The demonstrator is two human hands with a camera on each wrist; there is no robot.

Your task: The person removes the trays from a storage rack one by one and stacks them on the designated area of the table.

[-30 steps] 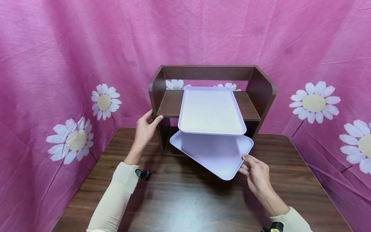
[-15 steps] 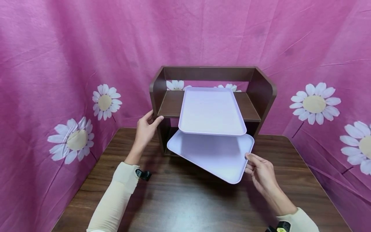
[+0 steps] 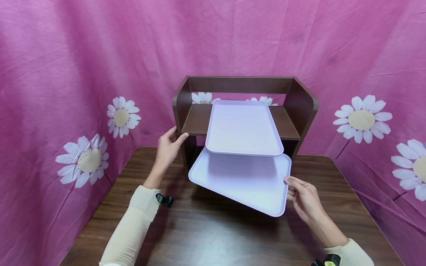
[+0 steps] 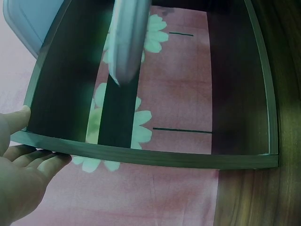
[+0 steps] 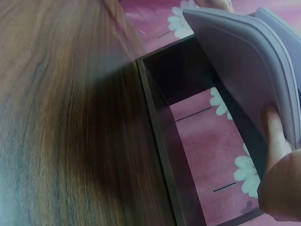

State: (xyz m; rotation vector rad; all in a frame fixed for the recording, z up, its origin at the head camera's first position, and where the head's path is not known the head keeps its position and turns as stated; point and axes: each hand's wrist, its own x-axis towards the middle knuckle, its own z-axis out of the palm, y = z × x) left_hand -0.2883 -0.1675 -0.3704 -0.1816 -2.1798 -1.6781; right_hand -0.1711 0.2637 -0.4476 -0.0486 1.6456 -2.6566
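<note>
A dark brown two-tier desktop shelf (image 3: 239, 82) stands at the back of the table. My left hand (image 3: 167, 149) grips its left side panel (image 4: 164, 157), thumb at the front edge and fingers on the outside. With my right hand (image 3: 306, 195) I pinch the right rim of a lilac tray (image 3: 243, 184), thumb on top and fingers beneath. This tray is held slanted above the table in front of the lower compartment. Its back part is hidden under a second lilac tray (image 3: 244, 127), which lies on the upper shelf board and juts out over the front.
The wooden table (image 3: 213, 240) extends in front of the shelf. Pink curtains (image 3: 233, 37) with white daisies hang behind and at both sides. The overhanging upper tray sits close above the lower one. Wrist cameras (image 3: 164, 200) are strapped on both sleeves.
The lower tray has come further forward and turned, its near corner moving right and its left corner left. My right hand has shifted right with it. The left hand keeps its hold.
</note>
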